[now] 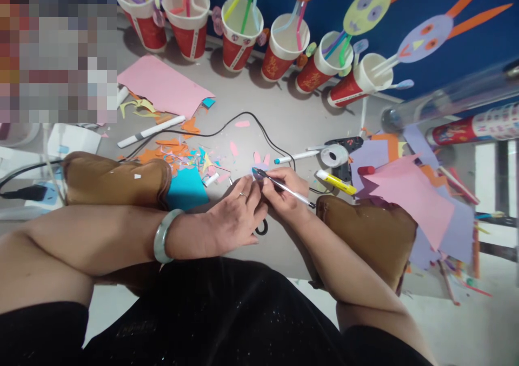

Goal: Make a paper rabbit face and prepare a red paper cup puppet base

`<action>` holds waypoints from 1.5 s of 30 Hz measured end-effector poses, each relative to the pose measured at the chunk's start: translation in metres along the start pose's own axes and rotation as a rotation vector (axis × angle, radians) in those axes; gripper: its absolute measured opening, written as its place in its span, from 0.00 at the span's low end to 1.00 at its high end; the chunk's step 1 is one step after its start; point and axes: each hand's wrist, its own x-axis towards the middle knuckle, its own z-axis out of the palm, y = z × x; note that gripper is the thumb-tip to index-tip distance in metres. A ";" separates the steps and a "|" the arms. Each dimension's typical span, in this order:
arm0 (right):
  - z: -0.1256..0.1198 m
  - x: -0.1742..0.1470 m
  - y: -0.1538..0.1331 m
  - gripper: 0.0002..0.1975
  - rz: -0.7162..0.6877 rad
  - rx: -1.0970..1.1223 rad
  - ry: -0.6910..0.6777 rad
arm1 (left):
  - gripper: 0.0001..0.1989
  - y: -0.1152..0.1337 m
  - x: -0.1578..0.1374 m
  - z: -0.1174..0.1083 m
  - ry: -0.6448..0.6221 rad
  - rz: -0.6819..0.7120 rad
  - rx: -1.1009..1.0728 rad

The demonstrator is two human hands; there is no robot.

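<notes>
In my right hand (pixel 286 188) is a pen (pixel 284 185) with a pale barrel and dark ends, slanting to the upper left. Its upper-left end is over a small purple paper piece (pixel 263 167), mostly hidden by my hands. Two pink paper slips (pixel 257 157) lie at that piece's far edge. My left hand (pixel 235 214) rests on the table with fingers stretched out beside the purple piece, touching nothing I can make out clearly. Under its palm side, a dark loop (pixel 262 226), perhaps a scissors handle, shows partly.
Red paper cups (pixel 239 52) with straws and paper faces line the back. Paper scraps (pixel 174 150) and a teal sheet (pixel 186 187) lie left. Brown cushions (pixel 117 182) flank my arms. A yellow cutter (pixel 335 182), tape roll (pixel 334 155), and black cable (pixel 227 124) are nearby.
</notes>
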 end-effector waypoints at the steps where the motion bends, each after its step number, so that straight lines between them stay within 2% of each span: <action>1: 0.000 0.000 0.000 0.04 -0.005 -0.005 -0.001 | 0.45 0.000 0.000 0.000 -0.004 0.002 -0.003; 8: 0.000 -0.001 0.000 0.04 0.019 -0.009 -0.029 | 0.47 0.000 -0.001 0.002 -0.001 0.009 0.005; 21: 0.000 0.001 0.000 0.03 -0.063 -0.031 0.019 | 0.48 0.000 0.000 0.003 0.032 0.024 0.081; 39: 0.000 -0.001 0.001 0.03 0.006 -0.055 -0.005 | 0.46 0.000 0.001 -0.002 -0.003 0.041 0.087; 45: 0.000 0.000 0.001 0.04 -0.021 -0.033 -0.006 | 0.47 0.000 0.000 -0.002 -0.003 0.043 0.085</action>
